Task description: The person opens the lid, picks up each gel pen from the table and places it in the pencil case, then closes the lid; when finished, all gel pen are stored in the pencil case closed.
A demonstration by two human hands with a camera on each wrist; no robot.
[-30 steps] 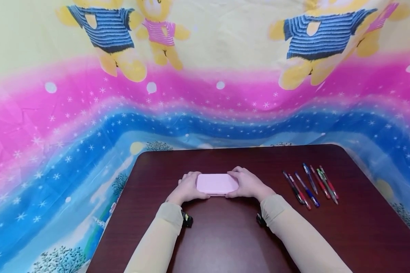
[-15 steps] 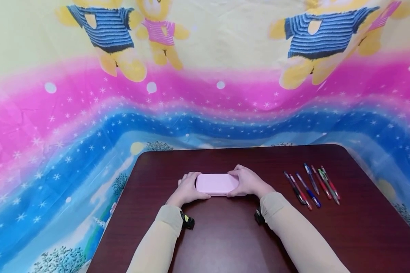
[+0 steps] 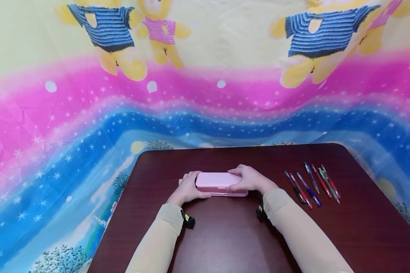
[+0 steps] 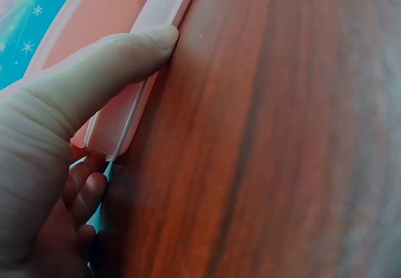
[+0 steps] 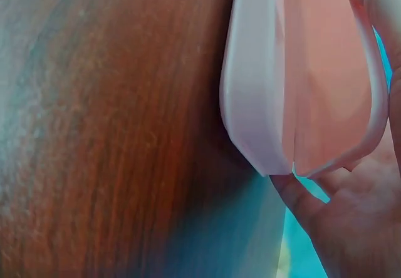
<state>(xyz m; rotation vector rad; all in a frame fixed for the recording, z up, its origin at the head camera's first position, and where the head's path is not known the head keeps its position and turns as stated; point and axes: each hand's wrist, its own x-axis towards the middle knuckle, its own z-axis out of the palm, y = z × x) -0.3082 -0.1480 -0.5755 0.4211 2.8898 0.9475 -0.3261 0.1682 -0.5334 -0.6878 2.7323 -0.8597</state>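
A pink pencil case (image 3: 213, 179) lies lengthwise on the table in the head view, its lid tilted up from the base along the near side. My left hand (image 3: 187, 189) grips its left end, the thumb along the front edge, as the left wrist view also shows on the case (image 4: 119, 124). At the other end, my right hand (image 3: 250, 179) holds the raised lid (image 5: 335, 71), thumb on the lid's front edge. A gap separates the lid from the base (image 5: 254, 102) in the right wrist view. The inside of the case is mostly hidden.
Several pens (image 3: 311, 185) lie side by side to the right of my right hand. The dark red-brown table (image 3: 222, 235) has rounded far corners. Behind it hangs a colourful cloth (image 3: 205, 87) printed with bears and snowflakes.
The pencil case's lid has lifted along its front edge, exposing the base's rim. My right hand has shifted slightly with it. My left hand stays at the left end.
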